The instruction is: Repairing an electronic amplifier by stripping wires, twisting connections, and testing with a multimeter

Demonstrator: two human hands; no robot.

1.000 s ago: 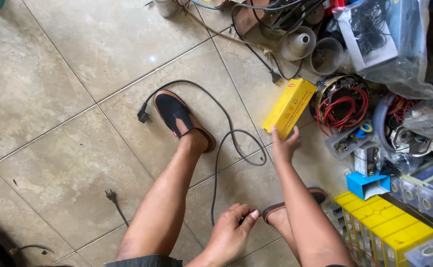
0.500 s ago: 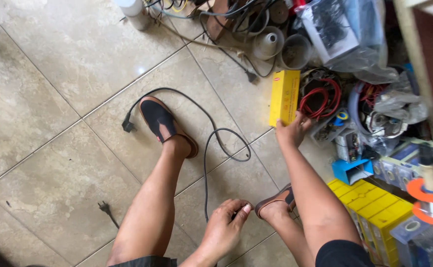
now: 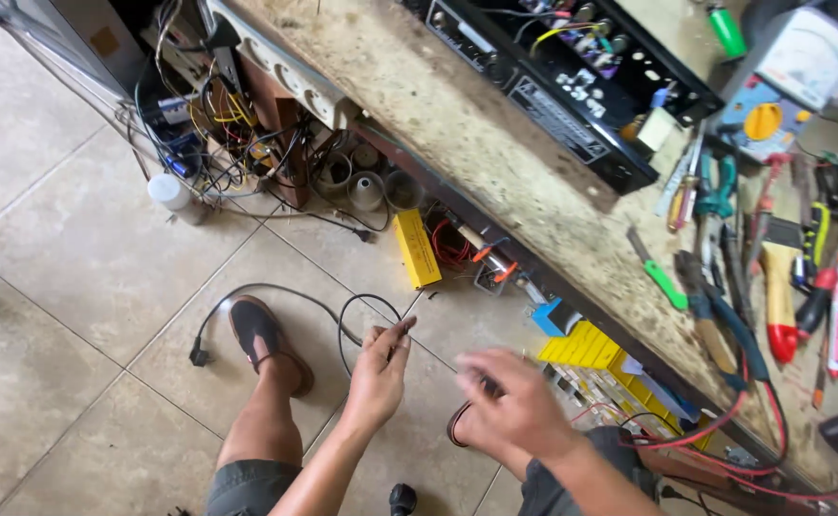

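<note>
The left hand (image 3: 379, 375) is raised over the tiled floor with the fingers loosely curled and the index finger and thumb pinched near the thin black power cable (image 3: 347, 320), which looks to be held at the fingertips, though the exact contact is hard to make out. The right hand (image 3: 514, 406) is blurred; it is seen half open with fingers spread, and whether anything is gripped in it cannot be told.

The black cable is looped across the beige floor tiles (image 3: 84, 258) from the left hand, past the foot in a dark brown sandal (image 3: 264, 339), and is ended by a black plug (image 3: 199, 356) lying on the tile to the left of that foot.

Further out, a long yellow cardboard box (image 3: 417, 248) is stood tilted under the edge of the worn speckled workbench (image 3: 495, 143). A row of smaller yellow boxes (image 3: 586, 346) is stacked just right of the right hand. On the bench top, an opened black electronics chassis (image 3: 572, 76) with coloured wiring is set, and pliers, screwdrivers and cutters (image 3: 753, 277) are scattered beside it.
</note>
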